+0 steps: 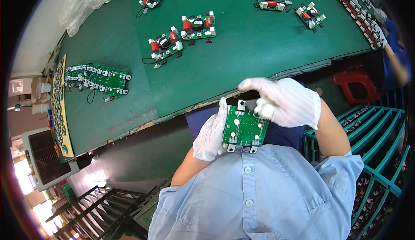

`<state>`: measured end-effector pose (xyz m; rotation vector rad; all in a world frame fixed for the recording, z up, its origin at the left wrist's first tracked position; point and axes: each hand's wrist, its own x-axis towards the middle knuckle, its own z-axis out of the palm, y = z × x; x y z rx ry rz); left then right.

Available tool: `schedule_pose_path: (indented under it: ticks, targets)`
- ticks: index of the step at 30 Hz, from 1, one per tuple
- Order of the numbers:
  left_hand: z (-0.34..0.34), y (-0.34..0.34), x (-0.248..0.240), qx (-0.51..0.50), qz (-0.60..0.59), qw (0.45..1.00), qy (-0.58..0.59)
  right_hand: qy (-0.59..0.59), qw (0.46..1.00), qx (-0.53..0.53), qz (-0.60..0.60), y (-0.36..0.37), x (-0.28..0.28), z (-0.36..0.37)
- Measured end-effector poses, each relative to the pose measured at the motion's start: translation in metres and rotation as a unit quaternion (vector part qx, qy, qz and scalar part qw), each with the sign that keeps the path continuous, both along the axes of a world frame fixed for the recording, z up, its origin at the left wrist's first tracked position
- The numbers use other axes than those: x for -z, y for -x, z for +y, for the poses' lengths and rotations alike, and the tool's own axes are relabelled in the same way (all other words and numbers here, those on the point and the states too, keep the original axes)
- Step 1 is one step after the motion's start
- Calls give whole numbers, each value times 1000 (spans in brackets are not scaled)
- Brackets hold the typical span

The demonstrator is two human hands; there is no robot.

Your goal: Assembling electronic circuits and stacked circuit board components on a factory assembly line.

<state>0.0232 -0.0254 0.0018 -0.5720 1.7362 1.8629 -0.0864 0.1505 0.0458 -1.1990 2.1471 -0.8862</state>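
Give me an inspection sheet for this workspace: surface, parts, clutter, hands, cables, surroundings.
Surface: green table, front edge looks worn.
Parts: one green board held off the table, in front of the shirt; an overlapping row of boards lies at left, with more boards bearing red parts farther back.
Clutter: crumpled clear plastic by the table's upper left edge.
Hands: both gloved; left hand grips the board's left side, right hand is at its upper right corner, contact unclear.
Cables: black wire loop at one board.
Surroundings: red stool, teal rack, co-worker's sleeve at right.
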Motion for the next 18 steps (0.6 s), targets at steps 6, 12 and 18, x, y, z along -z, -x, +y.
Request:
schedule_pose_path:
  ticks: [6, 12, 18]
  targets:
    - [-2, -19, 38, 16, 132, 988, 83, -32, 994, -87, 63, -6, 1, -7]
    - [-1, -7, -10, 43, -54, 998, -6, -55, 988, -113, 90, -6, 11, -6]
    - [-2, 2, -7, -7, -44, 997, -57, 27, 998, 49, 25, 13, 45, -2]
